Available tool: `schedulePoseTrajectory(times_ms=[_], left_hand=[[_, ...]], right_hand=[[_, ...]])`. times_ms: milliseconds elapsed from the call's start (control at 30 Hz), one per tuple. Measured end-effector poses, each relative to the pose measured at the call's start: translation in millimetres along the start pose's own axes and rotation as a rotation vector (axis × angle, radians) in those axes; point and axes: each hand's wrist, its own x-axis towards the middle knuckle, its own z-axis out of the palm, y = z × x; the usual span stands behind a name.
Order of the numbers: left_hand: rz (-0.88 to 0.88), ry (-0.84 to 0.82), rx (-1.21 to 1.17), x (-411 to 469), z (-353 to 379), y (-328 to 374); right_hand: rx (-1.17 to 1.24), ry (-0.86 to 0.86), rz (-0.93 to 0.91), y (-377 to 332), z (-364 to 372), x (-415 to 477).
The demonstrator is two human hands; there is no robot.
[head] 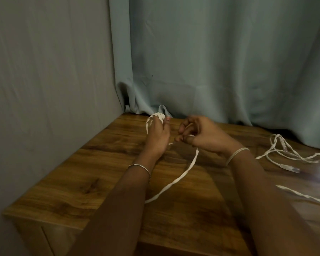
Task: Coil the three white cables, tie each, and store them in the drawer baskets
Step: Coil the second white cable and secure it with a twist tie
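White flat cable (174,183) is partly wound round the fingers of the left hand (156,135) at mid-frame. Its loops are bunched near the fingertips, so that grip is clamped on the coil. The right hand (203,133), just beside it, has its grip pinched on the same cable, whose loose length trails toward the lower centre over the wooden desk (81,172). More white cables (288,168) lie tangled at the right edge.

The left hand (156,136) has the white cable (174,183) wound round its fingers; the right hand (202,133) pinches its trailing length.
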Motion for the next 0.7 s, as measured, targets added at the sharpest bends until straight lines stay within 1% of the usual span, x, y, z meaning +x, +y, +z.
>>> schedulePoseTrajectory(times_ms=[67, 133, 233, 267, 333, 400, 433, 533, 633, 700], left_hand=[[0.06, -0.075, 0.126, -4, 4, -1], [0.065, -0.166, 0.251, -5, 8, -3], [0.056, -0.196, 0.31, -2, 7, -8], [0.046, -0.189, 0.292, -1, 6, -8], [0.089, -0.174, 0.244, 1, 3, -8], [0.121, -0.205, 0.196, 1, 3, -6], [0.102, -0.244, 0.152, -1, 4, -4], [-0.035, -0.318, -0.008, -1, 9, -5], [-0.156, -0.313, -0.14, -5, 6, 6], [-0.156, -0.314, -0.157, -6, 3, 12]], right_hand=[[0.129, -0.003, -0.026, -4, -6, -4], [0.095, 0.007, -0.079, -5, -6, -5], [0.039, 0.003, -0.148, -6, -2, -5], [0.057, 0.029, -0.172, -8, -1, -5], [0.136, 0.095, -0.22, -11, -1, -4], [0.179, 0.139, -0.258, -13, -2, -4], [0.163, 0.152, -0.275, -12, -2, -3], [0.057, 0.232, -0.313, -6, -2, 0], [0.029, 0.311, -0.333, -2, -6, 3], [0.033, 0.346, -0.329, 1, -9, 3]])
